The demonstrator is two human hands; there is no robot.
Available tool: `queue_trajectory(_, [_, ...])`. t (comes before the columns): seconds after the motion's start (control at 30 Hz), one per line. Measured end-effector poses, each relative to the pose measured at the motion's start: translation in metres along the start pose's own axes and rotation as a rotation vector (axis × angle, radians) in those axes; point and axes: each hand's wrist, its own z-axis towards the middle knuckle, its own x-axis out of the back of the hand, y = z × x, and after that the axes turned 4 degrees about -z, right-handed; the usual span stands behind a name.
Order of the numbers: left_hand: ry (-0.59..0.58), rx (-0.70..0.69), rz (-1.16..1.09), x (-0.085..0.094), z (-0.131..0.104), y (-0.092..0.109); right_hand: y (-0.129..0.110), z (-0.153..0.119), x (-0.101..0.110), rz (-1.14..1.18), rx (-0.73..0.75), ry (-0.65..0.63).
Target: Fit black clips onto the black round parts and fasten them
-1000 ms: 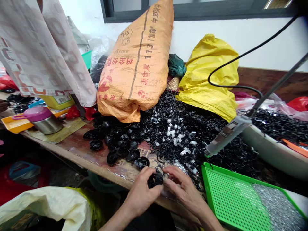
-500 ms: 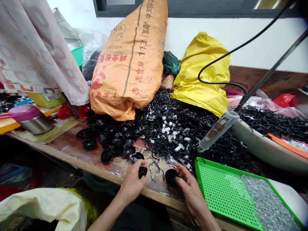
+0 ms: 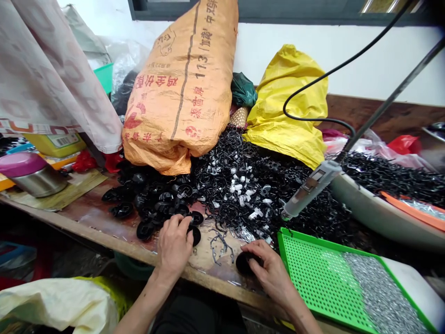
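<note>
My left hand point(image 3: 174, 246) is closed at the near edge of a pile of black round plastic parts point(image 3: 167, 197). One black round part point(image 3: 195, 235) shows beside its thumb, apparently gripped; the fingers partly hide it. My right hand point(image 3: 269, 264) pinches another black round part point(image 3: 244, 263) between thumb and fingers, low over the tabletop near the front edge. Between the hands lie several thin dark wiry pieces point(image 3: 220, 247). Behind them spreads a heap of small black pieces point(image 3: 222, 162) mixed with white plastic bits point(image 3: 239, 185).
A grey electric screwdriver point(image 3: 311, 190) hangs over the heap on the right. Below it, a green perforated tray point(image 3: 313, 273) holds small silver screws point(image 3: 385, 292). An orange sack point(image 3: 181, 93) and a yellow bag point(image 3: 288, 106) stand behind. At left is a pink-lidded steel container point(image 3: 33, 174).
My left hand has moved left and away from me to the pile, its back now turned upward. The right hand stays nearly in place with its part. The view has shifted slightly.
</note>
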Motion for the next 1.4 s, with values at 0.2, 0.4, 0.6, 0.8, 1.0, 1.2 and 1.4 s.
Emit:
queue_trajectory(0.2, [-0.246,-0.2,-0.498,-0.005,-0.029,0.038,-0.023,0.012,-0.009,-0.042,0.036,-0.144])
queue_trajectory(0.4, [-0.437,-0.154,-0.702,-0.014,-0.038,0.052,-0.016,0.019,0.0,0.112,0.045,-0.282])
queue_trajectory(0.6, [-0.321,-0.18,-0.734,-0.014,-0.035,0.06,-0.023,0.036,0.038,-0.107,0.177,-0.33])
queue_trajectory(0.8, [-0.171,-0.172,-0.493,-0.016,-0.033,0.05,-0.015,0.066,0.058,-0.293,0.262,-0.327])
queue_trajectory(1.0, [-0.208,-0.11,-0.081,-0.022,-0.023,0.03,0.018,0.091,0.054,-0.68,0.126,-0.12])
queue_trajectory(1.2, [-0.118,-0.136,-0.041,-0.022,-0.017,0.032,0.027,0.095,0.04,-0.747,0.082,-0.073])
queue_trajectory(1.4, [0.143,-0.226,-0.271,-0.02,-0.028,0.038,0.029,0.092,0.047,-0.646,0.086,0.025])
